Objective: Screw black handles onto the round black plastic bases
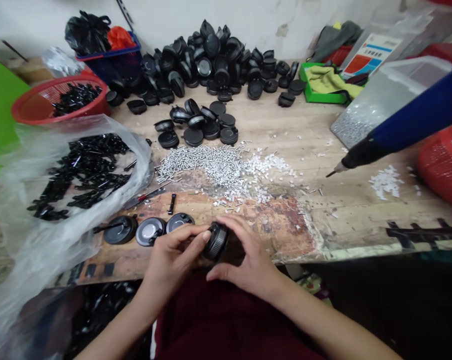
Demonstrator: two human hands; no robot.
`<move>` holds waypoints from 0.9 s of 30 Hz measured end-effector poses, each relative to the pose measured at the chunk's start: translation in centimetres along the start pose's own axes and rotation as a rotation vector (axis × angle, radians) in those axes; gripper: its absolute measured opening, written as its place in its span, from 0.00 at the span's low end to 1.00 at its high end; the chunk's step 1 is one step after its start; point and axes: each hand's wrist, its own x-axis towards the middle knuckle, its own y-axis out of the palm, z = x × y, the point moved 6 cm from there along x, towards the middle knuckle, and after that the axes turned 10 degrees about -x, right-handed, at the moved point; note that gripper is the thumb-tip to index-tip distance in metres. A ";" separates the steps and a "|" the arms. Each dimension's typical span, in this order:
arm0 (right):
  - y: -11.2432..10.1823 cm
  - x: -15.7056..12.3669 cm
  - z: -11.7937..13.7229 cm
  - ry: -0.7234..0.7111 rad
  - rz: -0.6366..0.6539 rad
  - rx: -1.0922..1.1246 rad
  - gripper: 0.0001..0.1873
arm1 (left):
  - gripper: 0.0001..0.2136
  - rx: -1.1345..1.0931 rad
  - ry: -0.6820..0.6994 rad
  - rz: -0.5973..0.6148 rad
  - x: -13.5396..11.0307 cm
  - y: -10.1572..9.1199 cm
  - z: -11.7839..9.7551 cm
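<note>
My left hand (181, 252) grips a round black part with a ribbed rim (216, 241), thumb on its near side, tilted on edge above the bench's front edge. Curved around its right side is my right hand (244, 255), fingertips at the top of the part and thumb held well apart. Three flat round black parts lie in a row to the left: one with a lever sticking out (120, 230), one with a shiny centre (150, 231), and one partly behind my left hand (179, 221). A small black lever piece (171, 204) lies just beyond them.
Metal pins (188, 160) and small white plastic pieces (267, 167) lie heaped beyond my hands. A blue power screwdriver (391, 130) hangs at right. At left are a plastic bag of black pieces (136, 145) and a red basket (27, 107). Round black parts (211, 65) are piled behind.
</note>
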 end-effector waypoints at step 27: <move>0.1 0.0 0.8 -0.097 0.121 -0.022 0.34 | 0.08 -0.088 -0.046 0.020 -0.7 0.1 0.3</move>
